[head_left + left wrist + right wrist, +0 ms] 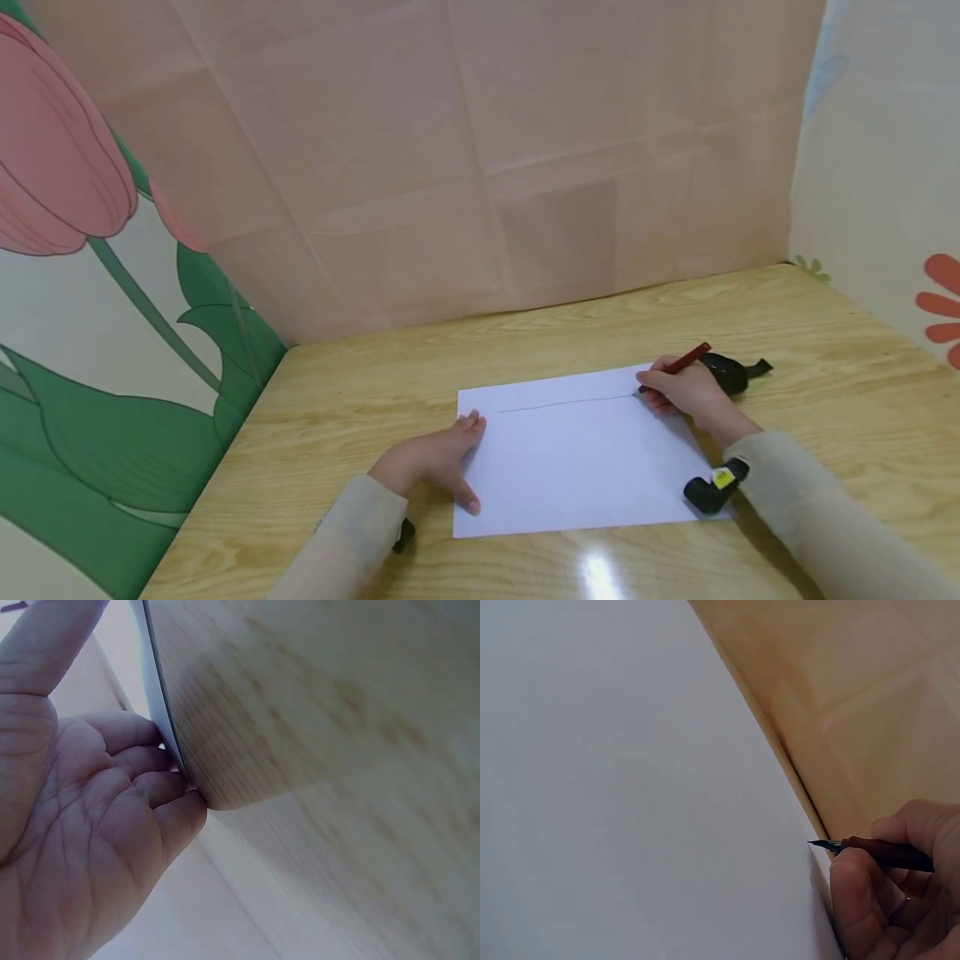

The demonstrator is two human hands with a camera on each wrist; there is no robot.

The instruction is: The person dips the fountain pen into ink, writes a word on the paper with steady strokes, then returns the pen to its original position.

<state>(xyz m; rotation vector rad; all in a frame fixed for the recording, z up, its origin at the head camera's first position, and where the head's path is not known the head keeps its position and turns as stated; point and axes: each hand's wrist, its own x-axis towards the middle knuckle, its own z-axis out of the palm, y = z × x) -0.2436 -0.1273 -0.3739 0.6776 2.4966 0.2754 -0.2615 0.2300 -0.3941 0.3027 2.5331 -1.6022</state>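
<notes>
A white sheet of paper (570, 467) lies on the wooden table, with a thin dark line (566, 403) running across its upper part. My right hand (693, 393) pinches a dark red fountain pen (692, 357) at the paper's upper right. In the right wrist view the metal nib (825, 844) of the pen touches the sheet or is very close to it. The left hand (433, 457) rests at the paper's left edge, thumb and fingers spread. Its palm (97, 817) shows in the left wrist view, fingertips against the sheet's edge.
Just beyond the right hand lies a black rounded object (727, 373) with a short strap-like end. The wooden table (337, 400) meets a pinkish creased backdrop (375, 208) behind. Printed walls with a tulip (60, 142) and red petals (941, 304) stand either side.
</notes>
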